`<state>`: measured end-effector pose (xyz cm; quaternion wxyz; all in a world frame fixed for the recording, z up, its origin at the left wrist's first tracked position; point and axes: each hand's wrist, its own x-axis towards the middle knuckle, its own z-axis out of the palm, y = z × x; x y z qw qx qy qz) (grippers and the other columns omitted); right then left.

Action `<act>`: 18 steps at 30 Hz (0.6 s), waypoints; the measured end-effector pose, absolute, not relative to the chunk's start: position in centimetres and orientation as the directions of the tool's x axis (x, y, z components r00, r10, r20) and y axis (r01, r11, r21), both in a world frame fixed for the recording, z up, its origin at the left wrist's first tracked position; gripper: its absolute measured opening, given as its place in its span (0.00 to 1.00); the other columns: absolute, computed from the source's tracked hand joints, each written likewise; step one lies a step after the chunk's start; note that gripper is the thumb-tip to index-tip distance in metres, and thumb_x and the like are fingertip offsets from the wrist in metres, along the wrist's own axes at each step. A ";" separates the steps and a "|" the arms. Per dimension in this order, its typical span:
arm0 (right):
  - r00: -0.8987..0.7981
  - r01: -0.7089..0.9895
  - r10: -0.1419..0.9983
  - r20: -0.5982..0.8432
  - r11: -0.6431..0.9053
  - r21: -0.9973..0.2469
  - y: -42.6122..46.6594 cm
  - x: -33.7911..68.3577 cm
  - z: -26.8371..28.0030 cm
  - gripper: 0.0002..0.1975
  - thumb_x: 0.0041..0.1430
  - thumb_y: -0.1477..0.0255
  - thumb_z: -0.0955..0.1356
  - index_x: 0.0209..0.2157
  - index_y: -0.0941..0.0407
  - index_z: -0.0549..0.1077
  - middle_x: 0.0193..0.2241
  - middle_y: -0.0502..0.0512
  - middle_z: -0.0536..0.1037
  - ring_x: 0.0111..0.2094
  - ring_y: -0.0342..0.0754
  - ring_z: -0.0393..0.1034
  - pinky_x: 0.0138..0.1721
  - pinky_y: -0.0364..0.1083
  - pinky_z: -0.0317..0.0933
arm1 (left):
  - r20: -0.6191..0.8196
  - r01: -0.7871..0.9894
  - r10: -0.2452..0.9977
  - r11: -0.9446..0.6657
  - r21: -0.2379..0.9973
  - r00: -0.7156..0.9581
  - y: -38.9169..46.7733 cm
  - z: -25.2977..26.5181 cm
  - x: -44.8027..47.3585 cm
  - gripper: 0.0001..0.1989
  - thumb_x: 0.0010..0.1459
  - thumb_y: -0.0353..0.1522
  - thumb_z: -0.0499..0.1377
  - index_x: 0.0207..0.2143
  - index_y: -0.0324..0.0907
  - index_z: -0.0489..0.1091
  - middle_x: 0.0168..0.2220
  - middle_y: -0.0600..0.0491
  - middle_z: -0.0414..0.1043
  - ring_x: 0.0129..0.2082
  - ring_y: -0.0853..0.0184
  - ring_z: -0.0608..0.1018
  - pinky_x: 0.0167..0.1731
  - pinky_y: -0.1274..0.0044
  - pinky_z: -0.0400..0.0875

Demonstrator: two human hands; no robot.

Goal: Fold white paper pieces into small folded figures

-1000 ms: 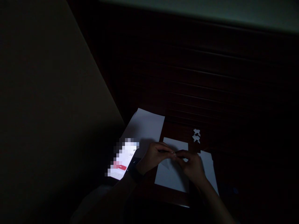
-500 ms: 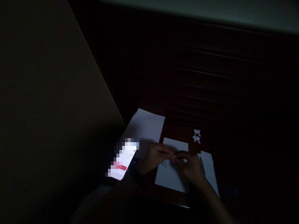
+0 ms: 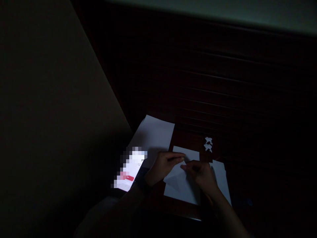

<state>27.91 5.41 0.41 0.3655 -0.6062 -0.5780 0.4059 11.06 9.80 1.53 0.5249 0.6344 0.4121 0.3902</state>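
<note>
In dim light, my left hand (image 3: 164,167) pinches a thin piece of white paper (image 3: 174,180) between thumb and fingers. My right hand (image 3: 201,175) is close beside it, thumb and fingers pinched at the paper's upper right edge. The piece looks creased and hangs at a slant below my left hand. Under both hands lies a flat white sheet (image 3: 182,196), partly in their shadow. Exactly where the right fingertips meet the paper is too dark to see well.
A lit phone (image 3: 128,170) stands at the left by my wrist, partly pixelated. Behind it lies a larger white sheet (image 3: 158,134). Small folded white paper pieces (image 3: 208,144) sit at the back right. A pen (image 3: 213,173) rests on more paper (image 3: 223,181) at the right.
My fingertips have moved slightly apart, the right ones a little lower. More of the held paper shows below my left hand. The timer digits on the phone have changed.
</note>
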 end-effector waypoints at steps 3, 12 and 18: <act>-0.030 0.329 0.994 -0.106 -0.090 -0.940 5.4 28.0 0.5 0.10 0.50 0.63 0.69 0.25 0.56 0.76 0.21 0.50 0.76 0.22 0.44 0.66 0.22 0.41 0.56 | 0.048 0.145 0.938 -0.104 0.984 0.344 9.9 1.4 11.1 0.08 0.51 0.35 0.61 0.33 0.43 0.77 0.34 0.53 0.78 0.34 0.64 0.78 0.36 0.76 0.72; -0.168 0.227 0.974 -0.148 -0.108 -0.968 5.4 28.2 0.1 0.12 0.50 0.65 0.69 0.21 0.59 0.76 0.17 0.49 0.70 0.20 0.41 0.61 0.22 0.40 0.54 | 0.036 0.095 0.908 -0.083 0.992 0.418 9.7 1.2 11.4 0.07 0.51 0.33 0.61 0.32 0.39 0.76 0.33 0.51 0.78 0.33 0.66 0.78 0.35 0.77 0.72; -0.187 0.279 0.967 -0.171 -0.114 -0.953 5.5 28.4 -1.1 0.15 0.50 0.63 0.69 0.20 0.60 0.76 0.15 0.48 0.68 0.19 0.41 0.57 0.22 0.41 0.53 | -0.004 0.088 0.882 -0.042 0.995 0.471 9.6 1.1 11.4 0.07 0.50 0.31 0.61 0.32 0.37 0.76 0.32 0.50 0.77 0.32 0.66 0.77 0.33 0.78 0.71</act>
